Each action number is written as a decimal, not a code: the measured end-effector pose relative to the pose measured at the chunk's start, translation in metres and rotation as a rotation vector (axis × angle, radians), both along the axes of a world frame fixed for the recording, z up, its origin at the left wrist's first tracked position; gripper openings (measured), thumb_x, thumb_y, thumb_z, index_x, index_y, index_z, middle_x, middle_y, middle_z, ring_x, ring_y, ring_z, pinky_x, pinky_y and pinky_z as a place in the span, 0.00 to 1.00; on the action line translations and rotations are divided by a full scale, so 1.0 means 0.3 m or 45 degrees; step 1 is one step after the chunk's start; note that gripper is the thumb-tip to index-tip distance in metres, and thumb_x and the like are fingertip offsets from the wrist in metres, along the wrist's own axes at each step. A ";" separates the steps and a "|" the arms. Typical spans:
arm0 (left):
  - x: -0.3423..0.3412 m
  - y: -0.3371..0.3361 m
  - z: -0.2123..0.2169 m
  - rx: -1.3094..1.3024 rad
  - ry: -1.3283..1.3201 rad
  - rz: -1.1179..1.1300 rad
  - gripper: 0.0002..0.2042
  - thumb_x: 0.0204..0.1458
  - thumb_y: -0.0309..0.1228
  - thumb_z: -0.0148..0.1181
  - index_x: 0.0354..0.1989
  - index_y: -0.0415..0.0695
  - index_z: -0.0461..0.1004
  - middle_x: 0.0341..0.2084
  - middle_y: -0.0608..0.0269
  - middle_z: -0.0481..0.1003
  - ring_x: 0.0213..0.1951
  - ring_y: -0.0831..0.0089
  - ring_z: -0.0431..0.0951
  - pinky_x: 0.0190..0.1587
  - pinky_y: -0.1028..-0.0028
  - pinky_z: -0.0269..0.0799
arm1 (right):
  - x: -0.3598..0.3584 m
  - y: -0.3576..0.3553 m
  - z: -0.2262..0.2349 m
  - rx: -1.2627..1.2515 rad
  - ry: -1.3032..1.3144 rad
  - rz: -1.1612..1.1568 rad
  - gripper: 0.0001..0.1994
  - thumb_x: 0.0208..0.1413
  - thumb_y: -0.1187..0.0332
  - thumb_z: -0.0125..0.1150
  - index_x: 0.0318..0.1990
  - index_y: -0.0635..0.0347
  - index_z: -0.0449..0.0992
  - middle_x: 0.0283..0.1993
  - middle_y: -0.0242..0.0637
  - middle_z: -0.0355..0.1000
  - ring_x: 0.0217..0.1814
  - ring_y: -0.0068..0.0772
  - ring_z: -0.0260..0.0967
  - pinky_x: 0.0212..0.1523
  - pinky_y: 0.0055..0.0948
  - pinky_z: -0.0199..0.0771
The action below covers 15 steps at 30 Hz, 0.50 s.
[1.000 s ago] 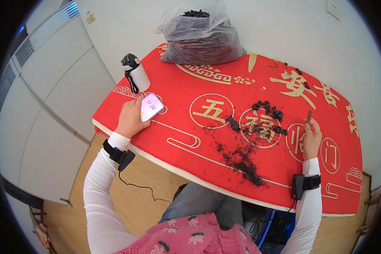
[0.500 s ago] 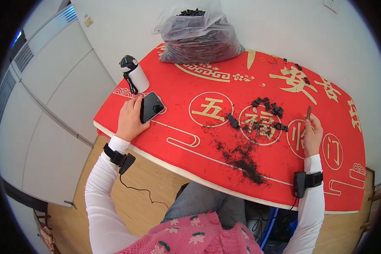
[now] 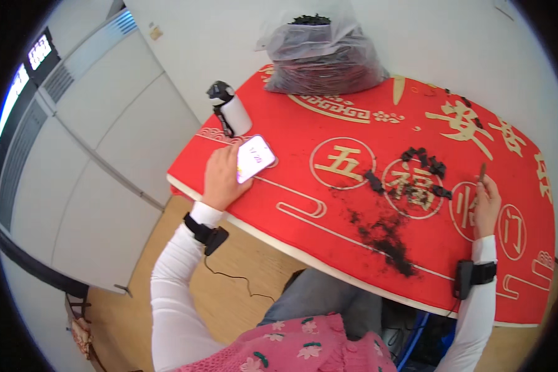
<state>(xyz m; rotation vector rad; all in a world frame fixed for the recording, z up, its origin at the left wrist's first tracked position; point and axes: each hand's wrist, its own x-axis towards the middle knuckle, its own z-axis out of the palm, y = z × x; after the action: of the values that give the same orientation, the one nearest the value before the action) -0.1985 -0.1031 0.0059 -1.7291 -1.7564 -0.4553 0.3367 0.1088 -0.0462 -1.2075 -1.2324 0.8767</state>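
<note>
My left hand [image 3: 222, 177] is closed round the edge of a smartphone [image 3: 255, 159] at the left of the table, and the phone's screen is lit. At the right, my right hand [image 3: 487, 201] pinches a thin, brownish stick-like tool [image 3: 482, 172] that points up and away from me. Its lower end is hidden in my fingers. Left of that hand, several small black plastic pieces [image 3: 439, 167] lie in a rough arc. Nearer to me, black shavings [image 3: 390, 242] are scattered over the red tablecloth [image 3: 291, 242].
A white bottle with a black lid [image 3: 234, 115] stands beyond my left hand. At the back, a large clear plastic bag [image 3: 325, 65] bulges with black pieces. A few more black bits [image 3: 467, 102] lie at the far right. White cabinets [image 3: 105, 124] stand to the left.
The phone's screen has gone from dark to lit. The whole view has shifted, so everything appears farther right. Both hands keep their holds.
</note>
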 end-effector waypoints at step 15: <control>-0.017 -0.006 0.012 -0.054 -0.168 -0.053 0.42 0.29 0.32 0.75 0.58 0.39 0.62 0.47 0.51 0.71 0.50 0.53 0.70 0.52 0.60 0.66 | -0.016 0.018 -0.031 0.301 -0.215 -0.061 0.10 0.64 0.70 0.52 0.49 0.61 0.74 0.29 0.27 0.70 0.19 0.10 0.58 0.17 0.14 0.56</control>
<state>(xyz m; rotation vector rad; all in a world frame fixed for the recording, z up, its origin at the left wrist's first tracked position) -0.2037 -0.1051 0.0095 -1.8046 -1.8362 -0.5651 0.3318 0.1141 -0.0556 -1.1313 -1.3946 0.5839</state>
